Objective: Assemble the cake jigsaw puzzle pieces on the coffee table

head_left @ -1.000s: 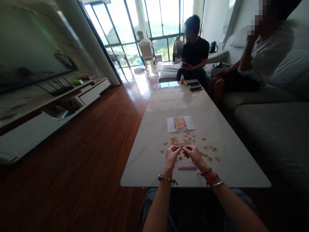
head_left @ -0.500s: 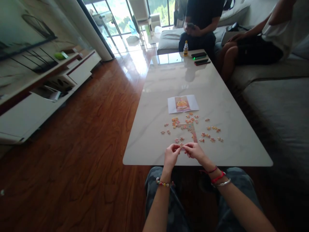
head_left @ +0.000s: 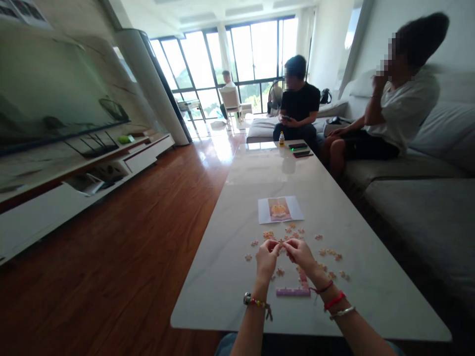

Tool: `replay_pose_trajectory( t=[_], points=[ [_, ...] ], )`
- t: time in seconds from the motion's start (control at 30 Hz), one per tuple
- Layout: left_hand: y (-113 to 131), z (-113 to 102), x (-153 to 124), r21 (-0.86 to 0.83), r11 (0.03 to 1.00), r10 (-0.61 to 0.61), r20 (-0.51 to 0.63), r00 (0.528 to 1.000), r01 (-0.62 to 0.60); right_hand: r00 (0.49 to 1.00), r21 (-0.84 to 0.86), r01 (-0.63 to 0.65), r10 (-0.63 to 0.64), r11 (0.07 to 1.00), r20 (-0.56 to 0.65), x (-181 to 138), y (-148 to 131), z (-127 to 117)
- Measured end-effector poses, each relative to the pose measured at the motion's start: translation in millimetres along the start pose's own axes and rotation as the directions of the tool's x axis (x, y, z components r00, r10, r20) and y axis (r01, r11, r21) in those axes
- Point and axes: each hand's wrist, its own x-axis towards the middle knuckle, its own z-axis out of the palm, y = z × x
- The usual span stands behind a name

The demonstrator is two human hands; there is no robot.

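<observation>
Between the fingertips of both hands is a small orange jigsaw puzzle piece point(head_left: 281, 243). My left hand point(head_left: 267, 258) pinches its left side, and my right hand point(head_left: 301, 254) pinches the right. Both are over the joined puzzle border, hiding most of its upper part. A purple joined strip point(head_left: 293, 292) shows below the hands, meeting a pinkish side strip point(head_left: 304, 278) by my right wrist. Several loose pieces point(head_left: 331, 253) lie to the right. More pieces point(head_left: 248, 257) are scattered at the left, and others point(head_left: 293, 227) lie beyond my fingers.
A creased reference picture sheet point(head_left: 297, 207) lies beyond the pieces on the white table point(head_left: 208, 291). At the far end stand a small bottle point(head_left: 281, 139) and phones point(head_left: 303, 154). Two people sit on the sofa point(head_left: 415, 193) at the right; another sits near the windows.
My view has tilted up, bringing in the windows and seated people. Both hands, still pinching the piece, have moved farther over the table, uncovering the purple strip.
</observation>
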Motion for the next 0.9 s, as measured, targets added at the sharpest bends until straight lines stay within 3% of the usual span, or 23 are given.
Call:
replay_pose_trajectory(
  t=[0.13, 0.27, 0.7, 0.9],
  points=[
    [14.9, 10.5, 29.2, -0.152, 0.988, -0.012, 0.023, 1.0, 0.016, 0.995, -0.006, 0.047, -0.047, 0.999, -0.087, 22.1, -14.6, -7.3],
    [16.8, 15.3, 36.4, -0.194, 0.98, -0.047, 0.01, 0.999, 0.048, 0.995, 0.045, 0.038, -0.033, 0.998, -0.098, 27.8, -17.1, -9.7],
    [16.8, 10.5, 34.5, -0.161, 0.986, -0.036, 0.006, 0.999, 0.036, 0.998, 0.008, -0.003, 0.004, 1.0, -0.07, 29.2, -17.5, -10.1],
    [13.0, 1.4, 9.0, -0.06, 0.998, -0.015, 0.076, 0.997, 0.019, 0.999, 0.06, -0.032, 0.03, 0.998, 0.038, -1.6, -22.4, -13.6]
  ],
)
